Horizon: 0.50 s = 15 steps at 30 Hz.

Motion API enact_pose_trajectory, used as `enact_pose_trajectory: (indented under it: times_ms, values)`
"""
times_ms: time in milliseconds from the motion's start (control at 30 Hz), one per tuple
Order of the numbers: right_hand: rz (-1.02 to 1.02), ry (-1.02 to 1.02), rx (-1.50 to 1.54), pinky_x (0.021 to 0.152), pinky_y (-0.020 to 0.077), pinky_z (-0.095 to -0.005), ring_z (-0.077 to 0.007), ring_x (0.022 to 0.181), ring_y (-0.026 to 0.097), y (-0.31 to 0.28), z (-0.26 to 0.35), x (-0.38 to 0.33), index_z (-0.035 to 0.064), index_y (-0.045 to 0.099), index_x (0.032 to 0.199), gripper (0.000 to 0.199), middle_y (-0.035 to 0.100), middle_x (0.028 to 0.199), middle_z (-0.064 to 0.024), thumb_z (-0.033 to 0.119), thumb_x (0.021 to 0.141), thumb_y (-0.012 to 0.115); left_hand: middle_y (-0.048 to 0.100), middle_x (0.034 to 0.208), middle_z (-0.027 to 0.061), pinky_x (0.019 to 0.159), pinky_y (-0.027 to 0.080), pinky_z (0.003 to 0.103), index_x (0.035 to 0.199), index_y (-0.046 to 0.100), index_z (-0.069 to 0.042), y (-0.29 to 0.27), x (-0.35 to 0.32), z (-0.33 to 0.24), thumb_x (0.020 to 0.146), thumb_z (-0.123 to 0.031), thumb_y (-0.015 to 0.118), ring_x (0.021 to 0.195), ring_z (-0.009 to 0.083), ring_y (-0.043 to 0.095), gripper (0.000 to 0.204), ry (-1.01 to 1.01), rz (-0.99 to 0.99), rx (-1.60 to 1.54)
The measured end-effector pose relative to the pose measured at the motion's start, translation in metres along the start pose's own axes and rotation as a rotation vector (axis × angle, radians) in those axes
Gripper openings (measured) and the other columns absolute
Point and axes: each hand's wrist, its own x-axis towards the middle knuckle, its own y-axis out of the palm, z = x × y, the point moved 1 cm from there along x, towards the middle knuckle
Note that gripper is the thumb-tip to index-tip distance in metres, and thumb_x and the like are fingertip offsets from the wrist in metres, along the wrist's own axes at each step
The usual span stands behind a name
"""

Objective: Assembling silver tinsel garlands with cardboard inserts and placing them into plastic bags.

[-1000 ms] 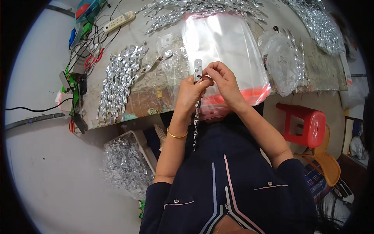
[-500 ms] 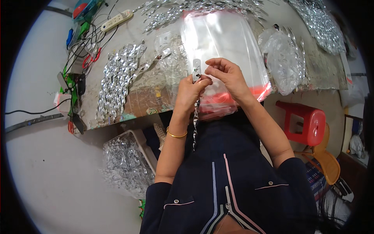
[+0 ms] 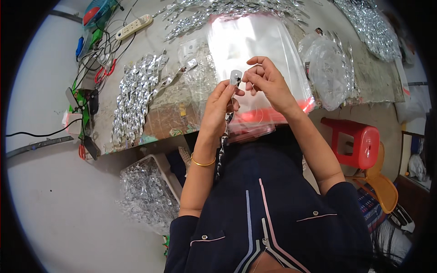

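My left hand (image 3: 219, 107) pinches the top of a twisted, shiny silver strip (image 3: 221, 152), which hangs down in front of my dark top. A small clear plastic tag (image 3: 236, 74) sticks up above its fingertips. Close by on the right is my right hand (image 3: 270, 84), thumb and forefinger drawn together beside the tag. Whatever those fingers hold, if anything, is too fine to make out. Both hands are over a stack of clear plastic bags (image 3: 255, 41) with a red band along the near edge.
Twisted silver strips (image 3: 136, 95) lie on the worktable at left, with more at the far edge. A crumpled clear bag (image 3: 330, 84) sits at right. Cables and a power strip (image 3: 134, 27) crowd the far left. Below are a bin of silver strips (image 3: 148, 191) and a red stool (image 3: 357, 141).
My left hand has shifted slightly left, and the tag now tilts right above its fingertips. The right hand has moved up a little, its fingers now beside the tag.
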Motion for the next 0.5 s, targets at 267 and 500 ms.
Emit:
enact_pose_trajectory:
  times_ms: [267,500]
  values:
    - [0.143,-0.028,-0.519,0.07,0.0487,-0.0296,-0.0155,0.075,0.061,0.0,0.011,-0.01,0.0009,0.042,0.118,0.031,0.062,0.08,-0.0074,0.009,0.089,0.051,0.058,0.083,-0.0005,0.059,0.038,0.02,0.106,0.058,-0.005,0.004,0.004,0.008,0.096,-0.022,0.051,0.067,0.0048,0.048,0.021,0.004,0.001,0.036]
    - [0.23,-0.044,-0.513,0.069,0.0486,-0.0323,-0.0205,0.071,0.062,-0.006,0.016,-0.02,0.0014,0.038,0.116,0.031,0.06,0.074,-0.0097,0.005,0.088,0.05,0.058,0.073,0.0005,0.053,0.036,0.019,0.088,0.058,-0.006,0.016,0.0,0.008,0.096,-0.023,0.052,0.061,0.004,0.048,0.019,0.04,0.019,0.108]
